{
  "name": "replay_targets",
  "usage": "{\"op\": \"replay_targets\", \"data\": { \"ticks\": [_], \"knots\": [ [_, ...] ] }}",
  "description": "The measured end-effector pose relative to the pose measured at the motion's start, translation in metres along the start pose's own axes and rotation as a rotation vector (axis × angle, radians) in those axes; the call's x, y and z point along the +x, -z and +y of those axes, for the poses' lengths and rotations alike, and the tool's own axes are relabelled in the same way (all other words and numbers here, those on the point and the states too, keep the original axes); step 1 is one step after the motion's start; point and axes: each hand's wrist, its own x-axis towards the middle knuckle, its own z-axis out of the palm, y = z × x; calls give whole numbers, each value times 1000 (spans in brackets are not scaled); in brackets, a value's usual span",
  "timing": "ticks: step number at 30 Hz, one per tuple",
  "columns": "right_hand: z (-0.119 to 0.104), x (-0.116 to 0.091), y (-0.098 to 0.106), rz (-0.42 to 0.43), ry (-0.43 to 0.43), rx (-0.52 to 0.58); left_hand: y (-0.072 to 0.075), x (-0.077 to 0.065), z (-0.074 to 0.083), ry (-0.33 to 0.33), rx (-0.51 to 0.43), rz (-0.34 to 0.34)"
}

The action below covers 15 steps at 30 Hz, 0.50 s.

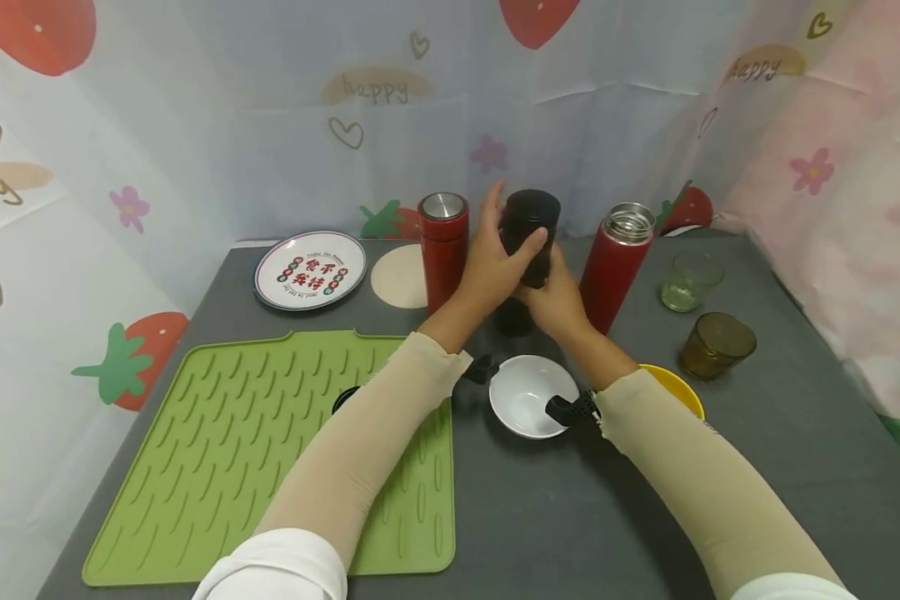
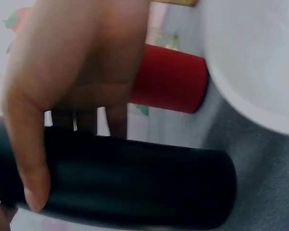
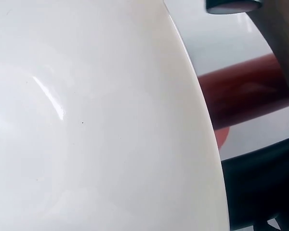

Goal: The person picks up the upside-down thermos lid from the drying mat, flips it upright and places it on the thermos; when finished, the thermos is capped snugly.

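Observation:
Both hands are on a black thermos bottle (image 1: 528,218), slightly tilted behind the white bowl (image 1: 525,400). Around its upper part, the left hand (image 1: 495,260) grips with the thumb across the front. Lower down, the right hand (image 1: 557,302) holds the body; its thumb (image 2: 34,180) shows over the bottle in the left wrist view. Whether the base touches the table cannot be told. A red thermos with a steel-topped lid (image 1: 444,250) stands just left of the hands. To their right is a red thermos with a bare threaded mouth (image 1: 615,267).
A green drying mat (image 1: 270,450) covers the left side, with a black round thing (image 1: 342,399) partly behind the left arm. A patterned plate (image 1: 311,271) and beige disc (image 1: 399,275) lie behind. At right are a clear glass (image 1: 688,283), amber glass (image 1: 716,346) and yellow bowl (image 1: 678,387).

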Motion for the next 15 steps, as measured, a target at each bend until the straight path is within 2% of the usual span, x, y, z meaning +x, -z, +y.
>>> {"op": "replay_targets", "data": {
  "ticks": [2,5,7,9,15],
  "knots": [
    [0,0,0,-4,2,13,-3,0,2,10,45,37],
    [-1,0,0,-11,-5,35,-9,4,8,86,103,94],
    [-1,1,-1,-18,-3,59,-9,8,12,133,123,104],
    [-1,2,-1,-23,-6,72,-7,12,16,183,112,85],
    [-3,4,1,-37,-9,53,1,15,16,223,43,-31]
  ]
}}
